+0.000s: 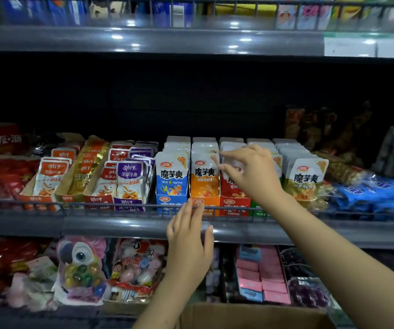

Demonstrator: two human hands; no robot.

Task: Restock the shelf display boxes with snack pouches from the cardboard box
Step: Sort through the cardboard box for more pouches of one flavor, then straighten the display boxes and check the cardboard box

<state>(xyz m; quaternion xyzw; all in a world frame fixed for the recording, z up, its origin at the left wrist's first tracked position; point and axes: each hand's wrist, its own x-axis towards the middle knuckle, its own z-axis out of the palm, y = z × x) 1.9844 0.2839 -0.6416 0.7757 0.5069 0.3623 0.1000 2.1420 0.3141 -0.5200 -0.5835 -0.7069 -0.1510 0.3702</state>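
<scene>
A row of display boxes stands on the middle shelf: blue (171, 200), orange (204, 201), red (235, 205), a mostly hidden green one (259, 206) and a yellow stack (306, 179), all filled with upright snack pouches. My right hand (250, 172) reaches over the red box, thumb and curled fingers pinching the tops of the front red pouches (232, 162). My left hand (190, 236) lies with straight fingers against the shelf's front rail (120, 206), fingertips touching it below the blue and orange boxes. The open cardboard box (250, 314) sits at the bottom edge; its contents are out of sight.
Left of the row are orange and purple fish-snack boxes (129, 181). Blue bags (371, 193) lie loose at the right. A lower shelf holds a parrot toy pack (82, 264) and pink packets (262, 274). An upper shelf edge (158, 41) hangs overhead.
</scene>
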